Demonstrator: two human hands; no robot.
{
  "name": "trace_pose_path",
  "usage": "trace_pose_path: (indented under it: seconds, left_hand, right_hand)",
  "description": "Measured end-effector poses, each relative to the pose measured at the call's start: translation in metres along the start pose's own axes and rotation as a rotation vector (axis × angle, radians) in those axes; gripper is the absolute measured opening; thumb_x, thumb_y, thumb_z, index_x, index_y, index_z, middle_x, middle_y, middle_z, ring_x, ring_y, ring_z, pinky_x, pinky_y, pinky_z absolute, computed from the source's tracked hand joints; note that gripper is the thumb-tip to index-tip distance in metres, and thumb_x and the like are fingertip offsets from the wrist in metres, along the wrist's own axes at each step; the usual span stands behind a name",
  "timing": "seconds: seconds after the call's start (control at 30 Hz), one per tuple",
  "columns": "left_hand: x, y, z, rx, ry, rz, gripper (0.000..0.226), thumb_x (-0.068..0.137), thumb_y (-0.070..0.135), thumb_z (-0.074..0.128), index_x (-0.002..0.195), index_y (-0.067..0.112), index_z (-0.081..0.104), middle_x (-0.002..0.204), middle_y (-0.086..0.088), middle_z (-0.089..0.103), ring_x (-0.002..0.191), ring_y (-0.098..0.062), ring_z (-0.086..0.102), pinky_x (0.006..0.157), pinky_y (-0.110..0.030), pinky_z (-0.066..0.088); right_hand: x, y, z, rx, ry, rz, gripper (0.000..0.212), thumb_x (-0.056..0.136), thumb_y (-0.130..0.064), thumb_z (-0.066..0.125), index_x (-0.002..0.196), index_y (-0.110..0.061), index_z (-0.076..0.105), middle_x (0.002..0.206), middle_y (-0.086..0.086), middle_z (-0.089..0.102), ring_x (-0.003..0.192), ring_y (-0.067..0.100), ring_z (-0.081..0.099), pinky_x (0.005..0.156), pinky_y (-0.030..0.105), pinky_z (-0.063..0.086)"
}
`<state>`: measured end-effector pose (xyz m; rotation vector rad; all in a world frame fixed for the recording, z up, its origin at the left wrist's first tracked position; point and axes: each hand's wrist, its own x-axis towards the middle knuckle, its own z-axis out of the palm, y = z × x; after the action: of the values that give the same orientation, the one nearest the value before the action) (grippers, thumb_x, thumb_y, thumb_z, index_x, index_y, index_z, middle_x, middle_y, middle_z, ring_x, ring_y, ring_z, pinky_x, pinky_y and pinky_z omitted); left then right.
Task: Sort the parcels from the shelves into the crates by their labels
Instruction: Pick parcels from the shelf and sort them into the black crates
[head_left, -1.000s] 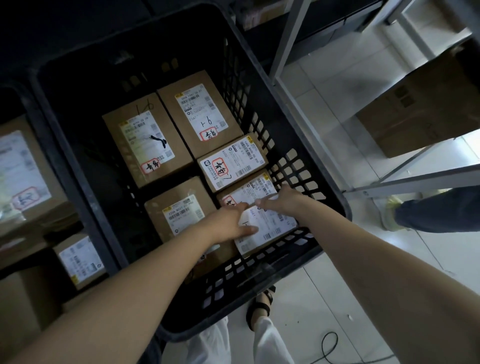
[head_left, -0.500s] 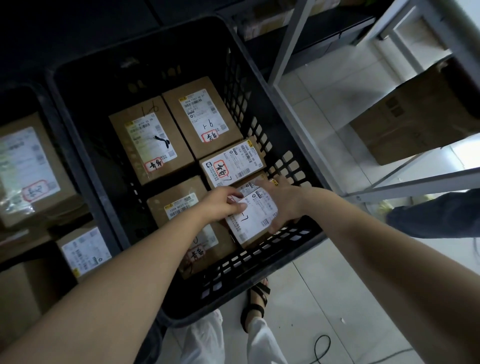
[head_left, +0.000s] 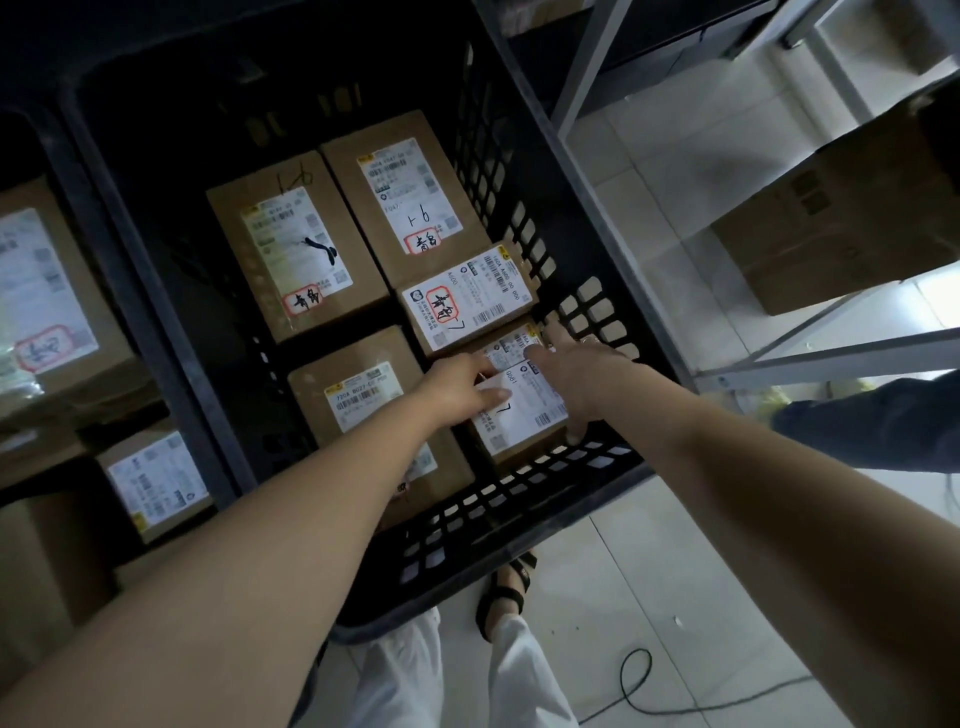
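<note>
I saw a pale tiled floor (head_left: 649, 587), brightly lit on the right, a grey metal shelving frame (head_left: 587, 67) above it, and a black cable (head_left: 639, 686) trailing across the tiles.

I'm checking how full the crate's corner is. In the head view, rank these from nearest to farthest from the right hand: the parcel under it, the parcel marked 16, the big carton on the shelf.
1. Parcel under it: touching the right hand, crate's near right corner.
2. Parcel marked 16: far left in the crate.
3. Big carton: outside, on the right shelf.

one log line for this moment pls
stage: placing | both hands on small parcel | left hand on label | right hand grips right edge | site: black crate near-right corner | released: no
</note>
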<state>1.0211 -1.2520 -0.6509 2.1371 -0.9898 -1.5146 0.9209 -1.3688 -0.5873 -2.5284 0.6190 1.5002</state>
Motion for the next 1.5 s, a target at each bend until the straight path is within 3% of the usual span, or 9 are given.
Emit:
trace_pose_path:
  seconds: [0.17, 0.33, 0.57, 0.63, 0.73, 0.87, 1.1, 1.23, 1.5]
  left_hand:
    - [-0.001, 0.002, 0.003, 0.162, -0.111, 0.014, 0.063, 0.084, 0.04, 0.067, 0.137, 0.014, 0.044, 0.13, -0.007, 0.054, 0.117, -0.024, 0.052, 0.094, -0.029, 0.043]
    - [-0.002, 0.007, 0.013, 0.35, -0.1, 0.049, 0.059, 0.087, 0.045, 0.061, 0.133, 0.016, 0.04, 0.113, -0.008, 0.053, 0.117, -0.027, 0.043, 0.087, -0.032, 0.043]
    - [-0.007, 0.002, -0.002, 0.493, -0.079, 0.039, 0.067, 0.081, 0.068, 0.051, 0.131, 0.024, 0.047, 0.122, -0.004, 0.057, 0.11, -0.021, 0.053, 0.081, -0.029, 0.043]
    - [-0.007, -0.005, -0.01, 0.581, -0.068, 0.025, 0.078, 0.077, 0.078, 0.043, 0.135, 0.026, 0.045, 0.128, -0.004, 0.056, 0.118, -0.024, 0.049, 0.095, -0.033, 0.039]
    - [-0.006, -0.017, -0.011, 0.681, -0.085, 0.002, 0.093, 0.071, 0.086, 0.022, 0.142, 0.028, 0.038, 0.145, -0.006, 0.041, 0.136, -0.026, 0.03, 0.116, -0.041, 0.012]
    - [-0.004, -0.018, -0.008, 0.671, -0.133, -0.026, 0.091, 0.076, 0.083, 0.023, 0.147, 0.026, 0.03, 0.154, -0.008, 0.024, 0.143, -0.026, 0.011, 0.117, -0.042, -0.008]
    - [0.002, -0.01, -0.016, 0.688, -0.253, -0.088, 0.103, 0.073, 0.085, 0.028, 0.152, 0.022, 0.008, 0.16, -0.001, 0.001, 0.147, -0.02, -0.003, 0.115, -0.043, -0.017]
    - [0.0, -0.007, -0.016, 0.707, -0.289, -0.095, 0.104, 0.073, 0.086, 0.026, 0.152, 0.021, 0.006, 0.16, -0.003, -0.002, 0.147, -0.02, -0.005, 0.115, -0.044, -0.017]
    - [-0.003, -0.003, -0.02, 0.661, -0.274, -0.067, 0.095, 0.078, 0.081, 0.031, 0.152, 0.025, 0.01, 0.16, 0.0, 0.007, 0.147, -0.02, 0.003, 0.115, -0.043, -0.016]
  right_hand:
    - [-0.003, -0.001, 0.008, -0.042, 0.05, -0.044, 0.106, 0.062, -0.021, 0.088, 0.145, -0.017, 0.022, 0.145, 0.005, 0.02, 0.122, 0.035, 0.044, 0.089, 0.047, 0.053]
    - [-0.005, 0.003, 0.023, -0.017, 0.086, -0.057, 0.104, 0.062, -0.023, 0.088, 0.143, -0.018, 0.023, 0.141, 0.004, 0.023, 0.121, 0.032, 0.043, 0.091, 0.045, 0.051]
    - [0.0, 0.016, 0.024, 0.267, 0.061, -0.141, 0.101, 0.065, -0.018, 0.086, 0.144, -0.023, 0.024, 0.137, 0.005, 0.028, 0.117, 0.029, 0.047, 0.092, 0.042, 0.05]
    - [0.003, 0.017, 0.017, 0.184, 0.082, -0.163, 0.104, 0.063, -0.025, 0.087, 0.145, -0.022, 0.023, 0.138, 0.007, 0.026, 0.113, 0.029, 0.048, 0.086, 0.039, 0.051]
    - [0.003, 0.014, 0.015, 0.094, 0.087, -0.169, 0.102, 0.062, -0.027, 0.088, 0.143, -0.019, 0.026, 0.139, 0.007, 0.027, 0.111, 0.03, 0.051, 0.076, 0.036, 0.051]
    - [-0.001, 0.01, 0.016, 0.013, 0.077, -0.127, 0.096, 0.062, -0.028, 0.088, 0.137, -0.016, 0.031, 0.138, 0.008, 0.028, 0.109, 0.034, 0.054, 0.077, 0.043, 0.055]
    - [-0.004, 0.005, 0.017, -0.107, 0.115, -0.118, 0.093, 0.065, -0.033, 0.086, 0.136, -0.015, 0.03, 0.135, 0.008, 0.026, 0.105, 0.032, 0.054, 0.069, 0.039, 0.049]
    - [-0.003, 0.005, 0.02, -0.137, 0.138, -0.121, 0.093, 0.066, -0.035, 0.085, 0.137, -0.015, 0.028, 0.135, 0.008, 0.026, 0.105, 0.03, 0.053, 0.068, 0.038, 0.048]
    - [-0.002, 0.003, 0.031, -0.029, 0.162, -0.154, 0.097, 0.07, -0.027, 0.081, 0.144, -0.021, 0.02, 0.139, 0.006, 0.028, 0.122, 0.033, 0.039, 0.087, 0.045, 0.053]
